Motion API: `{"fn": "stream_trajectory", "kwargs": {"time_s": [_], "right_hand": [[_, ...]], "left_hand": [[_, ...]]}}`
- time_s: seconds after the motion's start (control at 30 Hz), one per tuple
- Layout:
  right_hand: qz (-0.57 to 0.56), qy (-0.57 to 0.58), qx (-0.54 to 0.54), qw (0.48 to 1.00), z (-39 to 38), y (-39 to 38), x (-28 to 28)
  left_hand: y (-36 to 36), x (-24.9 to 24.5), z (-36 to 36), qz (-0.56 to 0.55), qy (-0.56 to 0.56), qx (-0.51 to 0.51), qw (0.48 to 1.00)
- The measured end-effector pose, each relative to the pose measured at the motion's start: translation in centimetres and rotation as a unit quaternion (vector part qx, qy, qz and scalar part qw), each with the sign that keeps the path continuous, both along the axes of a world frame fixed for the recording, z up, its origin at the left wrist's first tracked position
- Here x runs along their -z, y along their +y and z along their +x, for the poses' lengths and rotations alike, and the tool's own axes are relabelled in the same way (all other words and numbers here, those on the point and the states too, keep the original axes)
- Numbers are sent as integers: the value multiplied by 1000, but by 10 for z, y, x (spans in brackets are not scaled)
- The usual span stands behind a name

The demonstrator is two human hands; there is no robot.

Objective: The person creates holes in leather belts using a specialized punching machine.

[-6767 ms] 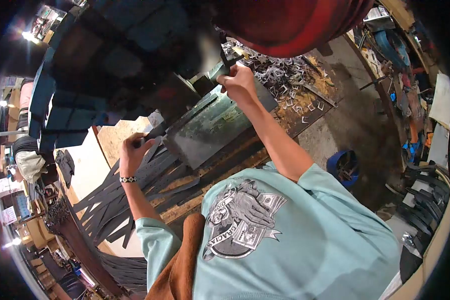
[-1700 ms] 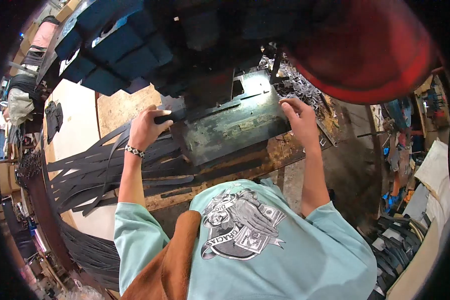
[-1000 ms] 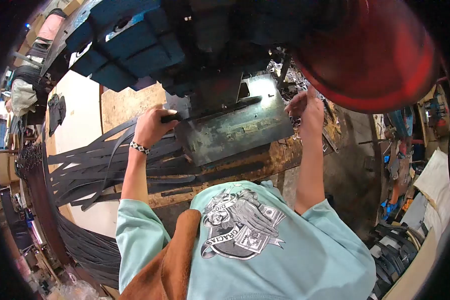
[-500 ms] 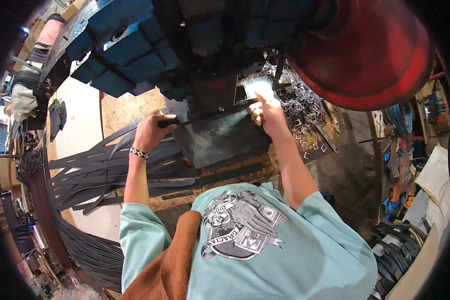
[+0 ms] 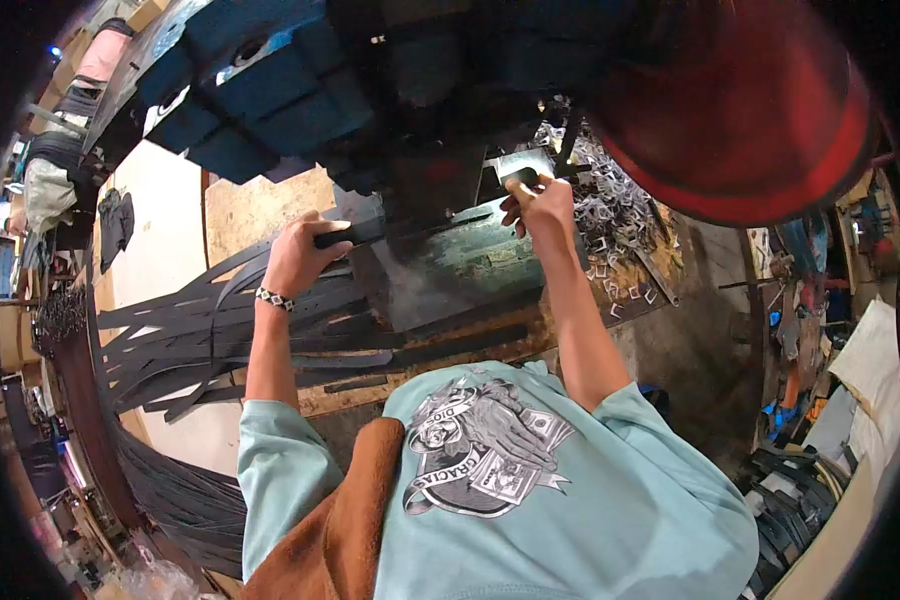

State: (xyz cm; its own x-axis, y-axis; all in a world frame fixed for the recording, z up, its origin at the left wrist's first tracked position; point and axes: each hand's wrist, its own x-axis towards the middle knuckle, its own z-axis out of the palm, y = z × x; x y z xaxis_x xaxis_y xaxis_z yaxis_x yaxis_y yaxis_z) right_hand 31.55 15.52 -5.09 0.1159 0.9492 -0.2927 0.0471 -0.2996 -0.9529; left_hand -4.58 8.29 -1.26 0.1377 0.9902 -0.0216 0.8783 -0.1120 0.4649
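My left hand (image 5: 302, 256) is closed round a dark strap (image 5: 362, 232), thumb on top, at the left side of the machine's work plate. The strap runs right, into the shadow under the blue press (image 5: 270, 95). On the other side my right hand (image 5: 542, 212) pinches with thumb and forefinger at the edge of a small lit metal plate (image 5: 530, 162). A small dark shape shows by those fingertips; what it is I cannot make out. Between the hands lies the worn, greenish metal work plate (image 5: 470, 255). The press head hides the middle.
Many cut black straps (image 5: 170, 345) lie on the bench to the left. A pile of small U-shaped scraps (image 5: 610, 200) covers the bench behind my right hand. A large red machine part (image 5: 740, 120) overhangs the upper right. More straps (image 5: 190, 510) hang at lower left.
My right hand's fingers have drawn from a pointing pose on the lit plate into a pinch at its near edge. My left hand has shifted slightly left. Light on the work plate has changed.
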Motion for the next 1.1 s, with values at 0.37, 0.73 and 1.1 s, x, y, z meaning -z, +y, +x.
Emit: {"fn": "stream_trajectory", "kwargs": {"time_s": [0.37,0.73,1.1], "right_hand": [[-127,153,-113,973,15,-26,-6],[-110,185,-251,944,31,-90,-30],[300,-81,-457,833,6,-146,-68]], "left_hand": [[-30,-31,-36,-46,-105,-19,993],[-120,-42,-37,-195,-171,-101,961],[-182,-23,71,-354,-428,-397,730]]}}
